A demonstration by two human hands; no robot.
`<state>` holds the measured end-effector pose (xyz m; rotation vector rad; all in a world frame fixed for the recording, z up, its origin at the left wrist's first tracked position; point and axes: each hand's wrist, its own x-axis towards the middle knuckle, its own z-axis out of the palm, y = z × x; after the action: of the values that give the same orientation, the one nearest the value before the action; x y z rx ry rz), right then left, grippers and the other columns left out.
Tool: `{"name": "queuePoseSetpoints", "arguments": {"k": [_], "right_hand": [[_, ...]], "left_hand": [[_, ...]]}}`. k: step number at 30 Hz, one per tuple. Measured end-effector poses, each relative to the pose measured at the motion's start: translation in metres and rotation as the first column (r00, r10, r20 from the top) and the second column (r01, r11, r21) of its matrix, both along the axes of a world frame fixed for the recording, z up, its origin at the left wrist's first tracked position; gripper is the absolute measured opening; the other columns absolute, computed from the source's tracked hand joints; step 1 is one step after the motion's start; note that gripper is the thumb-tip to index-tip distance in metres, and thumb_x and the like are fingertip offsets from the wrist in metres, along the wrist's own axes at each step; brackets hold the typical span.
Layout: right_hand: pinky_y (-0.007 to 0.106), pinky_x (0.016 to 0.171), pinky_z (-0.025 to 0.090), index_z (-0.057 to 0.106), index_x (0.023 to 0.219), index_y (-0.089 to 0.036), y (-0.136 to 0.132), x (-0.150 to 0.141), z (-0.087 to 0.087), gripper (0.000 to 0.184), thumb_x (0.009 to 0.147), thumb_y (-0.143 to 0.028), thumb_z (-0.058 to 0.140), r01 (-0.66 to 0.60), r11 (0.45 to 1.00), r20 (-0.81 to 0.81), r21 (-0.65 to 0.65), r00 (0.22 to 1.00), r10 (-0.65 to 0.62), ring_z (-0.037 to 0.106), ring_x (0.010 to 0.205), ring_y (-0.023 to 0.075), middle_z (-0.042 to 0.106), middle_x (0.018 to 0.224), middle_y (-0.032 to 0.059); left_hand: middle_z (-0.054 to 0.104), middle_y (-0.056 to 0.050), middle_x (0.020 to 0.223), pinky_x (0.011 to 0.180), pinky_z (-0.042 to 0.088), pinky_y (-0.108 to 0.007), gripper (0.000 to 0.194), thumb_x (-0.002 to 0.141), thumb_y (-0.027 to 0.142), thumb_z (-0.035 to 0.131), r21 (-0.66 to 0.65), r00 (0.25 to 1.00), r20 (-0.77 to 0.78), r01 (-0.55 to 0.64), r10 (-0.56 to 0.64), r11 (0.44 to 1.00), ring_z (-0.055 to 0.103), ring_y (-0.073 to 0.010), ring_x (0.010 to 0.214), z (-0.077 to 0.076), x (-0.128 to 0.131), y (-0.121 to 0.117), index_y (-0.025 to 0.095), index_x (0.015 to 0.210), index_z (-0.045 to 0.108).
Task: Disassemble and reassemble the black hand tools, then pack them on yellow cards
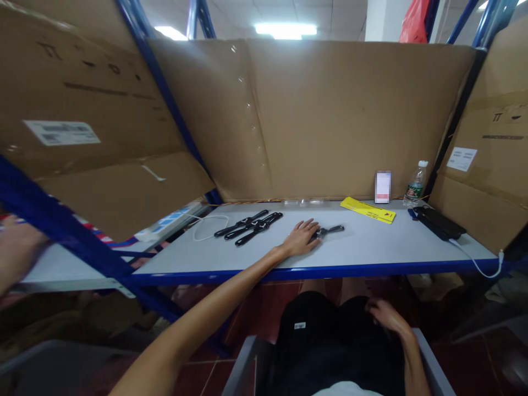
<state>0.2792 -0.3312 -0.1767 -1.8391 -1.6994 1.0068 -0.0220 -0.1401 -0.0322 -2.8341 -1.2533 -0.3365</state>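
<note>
My left hand (pixel 301 238) lies flat on the table, fingers stretched out, over one end of a long black item (pixel 333 229) with a shiny middle, in clear plastic. The fingers hide part of that item. To the left of this hand, several similar black items (pixel 251 226) with bright middles lie slanted and close together; their exact kind I cannot make out. Below the table edge, my right hand (pixel 385 314) rests by my right thigh with loosely bent fingers apart and nothing seen in it.
Toward the back right are yellow printed strips (pixel 368 210), an upright phone (pixel 383 187) and a water bottle (pixel 414 184). A black case (pixel 439 222) with a white cable lies at right. Cardboard walls (pixel 313 121) enclose the table (pixel 231 260). Another person's hand (pixel 20 247) is at far left.
</note>
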Motion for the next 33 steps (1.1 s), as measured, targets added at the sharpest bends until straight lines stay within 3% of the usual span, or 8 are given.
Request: {"name": "queuePoseSetpoints", "arguments": {"k": [2, 4, 6, 9, 12, 18, 27, 33], "right_hand": [[0.025, 0.054, 0.043, 0.07, 0.09, -0.018, -0.013, -0.02, 0.041, 0.031, 0.095, -0.039, 0.047, -0.177, 0.982, -0.116, 0.063, 0.976, 0.183, 0.058, 0.054, 0.0155, 0.062, 0.061, 0.0], [0.024, 0.057, 0.045, 0.071, 0.1, -0.02, -0.023, -0.04, 0.08, 0.033, 0.099, -0.043, 0.047, -0.182, 0.958, -0.139, 0.221, 0.967, 0.215, 0.06, 0.059, 0.0145, 0.065, 0.068, -0.0005], [0.026, 0.064, 0.049, 0.071, 0.1, -0.021, -0.025, -0.056, 0.109, 0.033, 0.101, -0.041, 0.046, -0.062, 0.915, -0.137, 0.399, 0.983, 0.127, 0.063, 0.065, 0.0152, 0.068, 0.073, 0.0007], [0.031, 0.078, 0.053, 0.072, 0.101, -0.02, -0.008, -0.065, 0.132, 0.032, 0.102, -0.037, 0.044, 0.161, 0.721, -0.117, 0.674, 0.987, -0.111, 0.067, 0.082, 0.0198, 0.073, 0.089, 0.0063], [0.042, 0.095, 0.052, 0.071, 0.118, -0.02, 0.022, -0.067, 0.134, 0.03, 0.099, -0.032, 0.051, 0.037, 0.616, 0.094, 0.787, 0.979, -0.179, 0.063, 0.11, 0.0279, 0.073, 0.114, 0.0122], [0.058, 0.121, 0.031, 0.052, 0.151, -0.018, 0.053, -0.078, 0.117, 0.056, 0.1, -0.042, 0.055, -0.194, 0.681, 0.424, 0.706, 0.886, -0.187, 0.036, 0.15, 0.0351, 0.045, 0.159, 0.0144], [0.055, 0.121, 0.032, 0.049, 0.153, -0.019, 0.055, -0.065, 0.126, 0.074, 0.091, -0.055, 0.067, -0.351, 0.725, 0.521, 0.593, 0.854, -0.013, 0.044, 0.144, 0.0329, 0.049, 0.155, 0.0184], [0.05, 0.118, 0.038, 0.054, 0.15, -0.025, 0.048, -0.061, 0.121, 0.072, 0.085, -0.045, 0.078, -0.354, 0.684, 0.511, 0.638, 0.859, -0.032, 0.048, 0.136, 0.0314, 0.056, 0.149, 0.0106]], "left_hand": [[0.042, -0.013, 0.162, 0.125, 0.018, -0.058, 0.058, 0.102, 0.052, 0.043, 0.007, 1.0, -0.017, -0.026, 0.026, 1.0, 0.024, -0.0328, 0.156, -0.001, 0.0, -0.014, 0.022, 0.151, 0.046], [0.042, -0.016, 0.161, 0.122, 0.022, -0.063, 0.062, 0.102, 0.055, 0.042, 0.013, 0.994, -0.03, -0.105, 0.106, 0.994, 0.026, -0.0373, 0.154, -0.005, 0.0, -0.03, 0.023, 0.155, 0.041], [0.044, -0.018, 0.158, 0.12, 0.025, -0.064, 0.064, 0.104, 0.054, 0.037, 0.011, 0.987, -0.032, -0.157, 0.157, 0.988, 0.03, -0.0379, 0.152, -0.009, 0.001, -0.045, 0.023, 0.159, 0.035], [0.043, -0.019, 0.16, 0.122, 0.023, -0.061, 0.066, 0.105, 0.054, 0.031, -0.003, 0.991, -0.021, -0.129, 0.129, 0.992, 0.03, -0.0344, 0.153, -0.012, 0.0, -0.06, 0.019, 0.162, 0.03], [0.04, -0.02, 0.161, 0.124, 0.02, -0.061, 0.074, 0.102, 0.06, 0.036, 0.017, 0.997, -0.006, -0.08, 0.08, 0.997, 0.031, -0.0336, 0.153, -0.013, -0.003, -0.07, 0.017, 0.162, 0.028], [0.039, -0.018, 0.162, 0.125, 0.017, -0.061, 0.087, 0.095, 0.071, 0.044, 0.126, 1.0, -0.022, 0.006, -0.003, 0.992, 0.029, -0.0358, 0.154, -0.02, -0.012, -0.087, 0.02, 0.164, 0.027], [0.054, -0.026, 0.147, 0.115, 0.039, -0.056, 0.082, 0.096, 0.068, 0.045, 0.319, 1.0, 0.024, -0.026, 0.019, 0.947, 0.047, -0.0387, 0.14, -0.032, -0.022, -0.097, 0.011, 0.155, 0.041], [0.06, -0.022, 0.134, 0.104, 0.046, -0.053, 0.066, 0.1, 0.053, 0.048, 0.377, 0.998, 0.02, -0.055, 0.052, 0.925, 0.054, -0.0375, 0.126, -0.036, -0.026, -0.108, 0.014, 0.153, 0.044]]}}
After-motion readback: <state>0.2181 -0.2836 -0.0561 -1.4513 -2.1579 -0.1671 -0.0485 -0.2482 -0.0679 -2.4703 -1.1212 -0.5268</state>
